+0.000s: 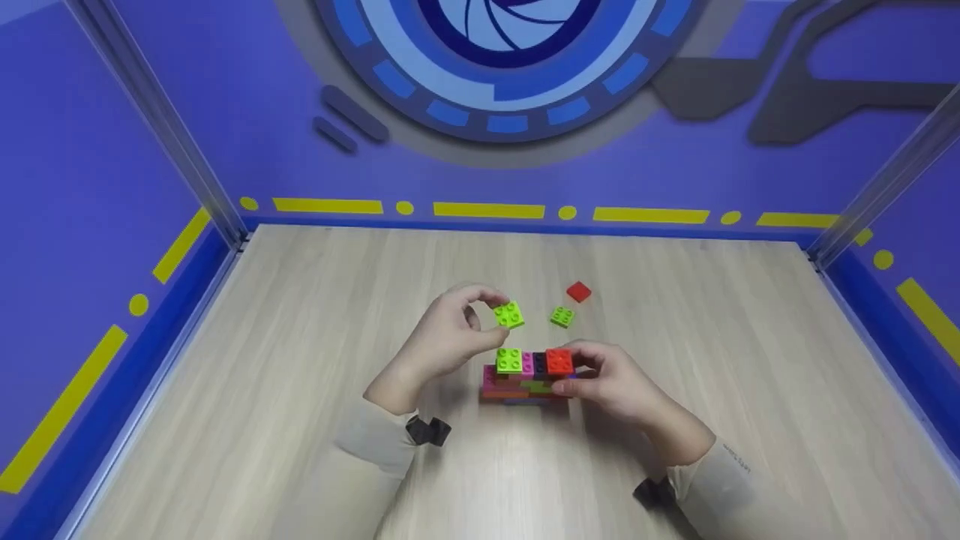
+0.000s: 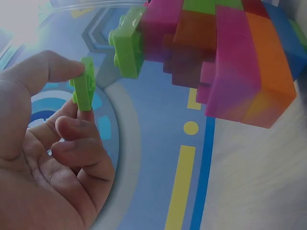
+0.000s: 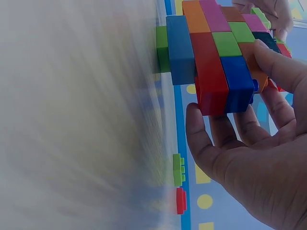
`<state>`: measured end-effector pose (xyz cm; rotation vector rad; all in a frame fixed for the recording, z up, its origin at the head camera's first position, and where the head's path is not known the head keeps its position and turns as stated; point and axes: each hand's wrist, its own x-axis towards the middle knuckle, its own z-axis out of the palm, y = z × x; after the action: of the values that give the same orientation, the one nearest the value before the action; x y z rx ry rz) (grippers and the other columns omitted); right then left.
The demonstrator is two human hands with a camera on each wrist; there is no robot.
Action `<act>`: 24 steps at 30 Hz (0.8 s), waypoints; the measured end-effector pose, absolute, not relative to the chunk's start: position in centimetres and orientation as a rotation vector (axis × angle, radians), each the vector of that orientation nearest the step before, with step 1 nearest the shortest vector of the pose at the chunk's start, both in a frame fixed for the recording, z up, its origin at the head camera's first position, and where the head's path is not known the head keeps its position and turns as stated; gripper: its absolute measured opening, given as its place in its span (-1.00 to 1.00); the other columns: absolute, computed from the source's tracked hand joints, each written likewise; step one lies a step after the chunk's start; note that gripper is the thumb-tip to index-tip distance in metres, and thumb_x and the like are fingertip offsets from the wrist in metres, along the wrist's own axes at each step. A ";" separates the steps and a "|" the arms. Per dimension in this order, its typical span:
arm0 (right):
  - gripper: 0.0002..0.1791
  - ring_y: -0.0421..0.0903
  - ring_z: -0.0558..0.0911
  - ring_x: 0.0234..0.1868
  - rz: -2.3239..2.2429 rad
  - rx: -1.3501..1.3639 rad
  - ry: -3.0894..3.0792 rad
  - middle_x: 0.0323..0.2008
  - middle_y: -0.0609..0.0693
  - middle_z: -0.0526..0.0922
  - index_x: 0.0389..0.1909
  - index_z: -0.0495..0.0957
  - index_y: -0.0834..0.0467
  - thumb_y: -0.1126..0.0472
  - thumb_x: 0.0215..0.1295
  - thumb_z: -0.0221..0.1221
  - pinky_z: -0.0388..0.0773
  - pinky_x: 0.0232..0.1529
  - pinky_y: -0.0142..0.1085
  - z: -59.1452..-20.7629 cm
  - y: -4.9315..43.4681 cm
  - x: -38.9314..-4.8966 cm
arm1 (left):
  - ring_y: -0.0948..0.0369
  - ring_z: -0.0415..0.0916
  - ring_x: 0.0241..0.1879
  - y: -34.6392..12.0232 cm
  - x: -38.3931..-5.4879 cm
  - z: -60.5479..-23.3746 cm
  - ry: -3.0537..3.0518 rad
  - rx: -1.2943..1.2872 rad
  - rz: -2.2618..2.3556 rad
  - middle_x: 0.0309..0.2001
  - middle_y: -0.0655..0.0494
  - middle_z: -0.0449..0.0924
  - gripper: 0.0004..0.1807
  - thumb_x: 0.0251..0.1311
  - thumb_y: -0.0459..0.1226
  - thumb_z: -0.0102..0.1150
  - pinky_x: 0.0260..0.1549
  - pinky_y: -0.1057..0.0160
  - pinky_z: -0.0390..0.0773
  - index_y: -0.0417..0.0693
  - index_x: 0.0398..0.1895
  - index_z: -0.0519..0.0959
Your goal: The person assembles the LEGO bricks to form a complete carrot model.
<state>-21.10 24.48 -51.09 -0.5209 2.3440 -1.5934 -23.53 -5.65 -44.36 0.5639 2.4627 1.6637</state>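
Observation:
Between thumb and forefinger, my left hand (image 1: pixel 454 330) pinches a thin lime-green toy brick (image 1: pixel 508 315), which the left wrist view shows edge-on. Just below it in the head view stands a stacked block of coloured toy bricks (image 1: pixel 517 388). A lime-green brick (image 1: pixel 509 361) and a red brick (image 1: pixel 559 361) sit on its top, with pink and black ones between. From the right side, my right hand (image 3: pixel 259 143) holds the stack, thumb on the near face and fingers behind it. The pinched brick is apart from the stack.
Behind the stack on the wooden table (image 1: pixel 315 300) lie a loose green brick (image 1: pixel 562 316) and a loose red brick (image 1: pixel 578 292). Blue-purple panels (image 1: pixel 480 180) enclose the table at the back and both sides.

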 end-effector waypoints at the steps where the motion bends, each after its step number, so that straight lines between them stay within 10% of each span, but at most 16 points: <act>1: -0.55 0.09 0.66 0.28 -1.594 -0.525 2.346 0.25 0.19 0.78 0.28 0.73 0.20 0.25 0.42 0.52 0.64 0.37 -0.06 -51.1 24.5 -21.1 | 0.25 0.40 -0.39 -5.6 -23.4 -44.3 2.470 0.578 1.644 0.25 0.08 0.64 -0.57 0.35 -0.26 0.48 -0.43 0.35 0.43 0.05 0.28 0.74; 24: -0.56 0.11 0.66 0.25 -1.587 -0.513 2.344 0.20 0.18 0.79 0.26 0.74 0.19 0.26 0.40 0.53 0.67 0.34 -0.09 -51.2 24.5 -21.2 | 0.06 0.58 0.17 -4.2 -22.6 -44.9 2.437 0.805 1.353 0.16 0.20 0.75 -0.61 0.30 -0.26 0.54 0.27 -0.06 0.59 0.06 0.19 0.82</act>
<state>-21.19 24.49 -51.23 -0.5131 2.3436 -1.5873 -22.55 -4.17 -44.85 0.8051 2.4375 1.3535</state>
